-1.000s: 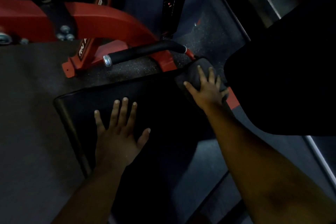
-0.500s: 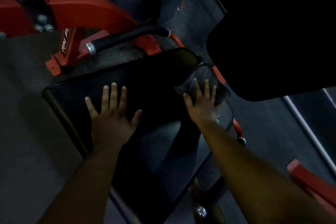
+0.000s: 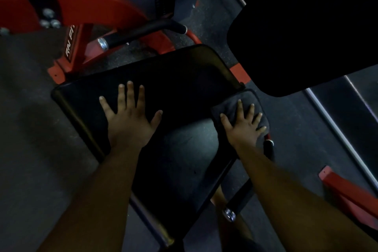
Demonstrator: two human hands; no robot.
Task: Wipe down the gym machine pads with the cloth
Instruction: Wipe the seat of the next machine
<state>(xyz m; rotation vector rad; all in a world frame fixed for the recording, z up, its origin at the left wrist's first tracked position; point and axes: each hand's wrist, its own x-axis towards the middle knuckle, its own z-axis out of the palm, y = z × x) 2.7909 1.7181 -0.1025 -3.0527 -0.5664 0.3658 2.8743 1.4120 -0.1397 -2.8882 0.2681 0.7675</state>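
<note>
The left hand (image 3: 128,116) lies flat, fingers spread, on the black seat pad (image 3: 184,80), likely bracing the body. At three o'clock from it, the right hand (image 3: 244,127), grip spread, presses the dark cloth (image 3: 248,98) over the pad's right edge for wiping.

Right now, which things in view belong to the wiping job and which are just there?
In the job: cloth, under the flat right hand; seat pad, with the left hand flat on it.
Just there: back pad, handle, red frame.
</note>
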